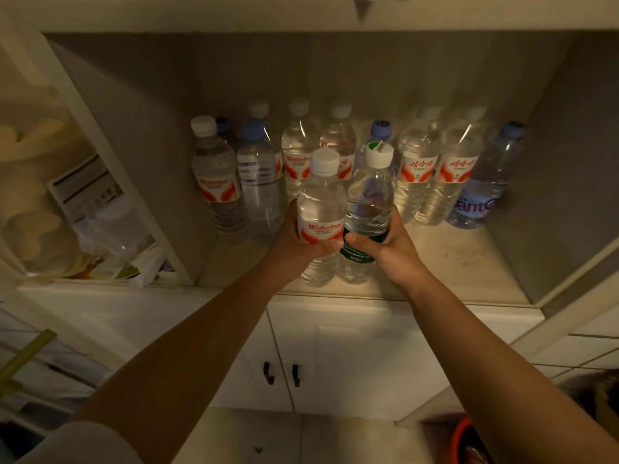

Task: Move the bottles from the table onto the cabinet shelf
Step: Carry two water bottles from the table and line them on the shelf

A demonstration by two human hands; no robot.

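Our left hand point(294, 237) grips a red-labelled bottle point(321, 216), our right hand point(385, 244) a green-labelled bottle point(366, 216), both at the cabinet shelf point(452, 262) front; a back row point(418, 169) already stands there; the table is unseen.

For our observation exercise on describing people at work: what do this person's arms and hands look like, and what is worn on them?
Both forearms are bare up to the left hand and right hand. No gloves, watch or rings show. At the lower left corner, a pale greyish sleeve covers the left upper arm. The right arm's sleeve, if any, is out of frame.
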